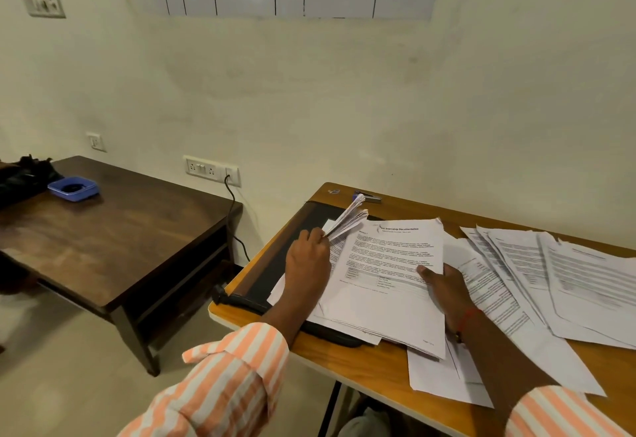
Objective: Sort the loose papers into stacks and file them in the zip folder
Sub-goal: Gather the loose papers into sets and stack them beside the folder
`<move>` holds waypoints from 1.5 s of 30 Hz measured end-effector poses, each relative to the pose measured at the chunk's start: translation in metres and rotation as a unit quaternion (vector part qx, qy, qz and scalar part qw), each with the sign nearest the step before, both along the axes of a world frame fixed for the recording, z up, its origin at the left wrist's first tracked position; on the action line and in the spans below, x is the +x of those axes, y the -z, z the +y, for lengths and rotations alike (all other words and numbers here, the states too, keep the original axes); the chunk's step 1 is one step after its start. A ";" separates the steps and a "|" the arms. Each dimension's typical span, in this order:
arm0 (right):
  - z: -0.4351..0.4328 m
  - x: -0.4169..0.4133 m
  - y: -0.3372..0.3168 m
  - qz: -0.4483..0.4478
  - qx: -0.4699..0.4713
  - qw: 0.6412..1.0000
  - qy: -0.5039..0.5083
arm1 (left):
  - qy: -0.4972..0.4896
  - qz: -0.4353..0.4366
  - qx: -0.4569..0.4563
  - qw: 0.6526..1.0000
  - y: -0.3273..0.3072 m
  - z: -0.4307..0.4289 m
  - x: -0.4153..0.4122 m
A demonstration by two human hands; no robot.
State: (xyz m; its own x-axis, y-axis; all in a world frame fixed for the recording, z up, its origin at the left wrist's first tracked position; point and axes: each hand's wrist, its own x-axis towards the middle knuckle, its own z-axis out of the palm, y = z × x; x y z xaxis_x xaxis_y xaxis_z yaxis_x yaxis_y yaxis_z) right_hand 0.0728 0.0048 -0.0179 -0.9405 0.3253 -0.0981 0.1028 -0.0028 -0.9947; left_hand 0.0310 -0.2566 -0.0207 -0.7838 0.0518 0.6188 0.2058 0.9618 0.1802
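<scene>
Orange-and-white striped sleeves (237,378) come in nearest to us, both forearms reaching over the wooden desk (347,355); a few loose sheets (444,381) overhang its near edge, unsorted by the look of them.

Right hand (445,287): thumb on top of the top sheet (389,264) at its right edge, fingers seemingly tucked beneath; we read this as a pinch that pins the pile so it cannot slide while the other hand works.

Left hand (306,264): fingers curled, gripping a fanned bundle (347,219) of page corners lifted off the pile; held up, we judge, to leaf through and count or check pages.

Zip folder (266,281): black, lying flat at the desk's left end directly under the pile, its near edge showing beyond the paper; whether it is zipped open we cannot tell. Nothing appears filed yet; the sorting step is in hand.

Spread papers (568,281): overlapping across the right of the desk, just beside the pile, within the right hand's reach; likely awaiting their turn.

Far edge: a small metal-and-dark item (370,197), too blurred to name.

Beyond: a dark side table (120,230) well apart to the left, a blue tray (73,188) on it; wall sockets (210,168) with a cable hanging.
</scene>
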 end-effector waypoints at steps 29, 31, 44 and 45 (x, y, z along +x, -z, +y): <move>0.003 -0.005 0.012 0.002 0.034 0.998 0.050 | -0.005 -0.173 0.105 0.979 -0.007 0.000 -0.006; 0.003 -0.005 0.011 0.003 0.037 0.998 0.050 | -0.003 -0.166 0.092 0.982 -0.006 0.000 -0.004; 0.001 -0.003 0.009 0.008 0.039 0.998 0.051 | 0.056 -0.047 0.018 0.997 -0.004 0.002 0.008; 0.001 -0.003 0.009 0.008 0.040 0.998 0.052 | 0.058 -0.044 0.019 0.997 -0.003 0.002 0.008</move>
State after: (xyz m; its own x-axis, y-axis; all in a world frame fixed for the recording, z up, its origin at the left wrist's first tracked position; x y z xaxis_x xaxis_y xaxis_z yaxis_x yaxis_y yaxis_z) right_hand 0.0700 0.0058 -0.0270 -0.9027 0.4270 -0.0528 0.0900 0.0675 -0.9936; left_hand 0.0391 -0.2545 -0.0174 -0.8250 0.1221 0.5517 0.2964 0.9248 0.2385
